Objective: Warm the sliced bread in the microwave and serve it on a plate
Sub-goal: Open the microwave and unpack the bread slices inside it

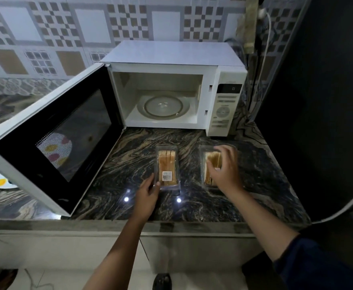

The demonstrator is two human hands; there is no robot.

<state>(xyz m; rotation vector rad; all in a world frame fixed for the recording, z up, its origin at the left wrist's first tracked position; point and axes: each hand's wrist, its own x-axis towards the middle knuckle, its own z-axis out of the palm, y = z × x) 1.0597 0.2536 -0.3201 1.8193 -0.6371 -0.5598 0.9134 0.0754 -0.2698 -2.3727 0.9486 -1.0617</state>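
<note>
Here, your left hand is gripping the near corner of a clear plastic box holding golden-brown sliced bread under a white label. Your right hand is resting over a second clear box of slices just beside it, fingers spread loosely. Both are sitting on the marbled counter. Beyond, the white microwave is standing open, its glass turntable bare.

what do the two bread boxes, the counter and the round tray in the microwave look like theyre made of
Left bread box and right bread box: thin clear plastic, probably; the slices show through glossy walls. Counter: polished stone, likely granite or marble, with swirling veins and mirrored light spots. Round tray: looks like clear glass, see-through with glints.
</note>
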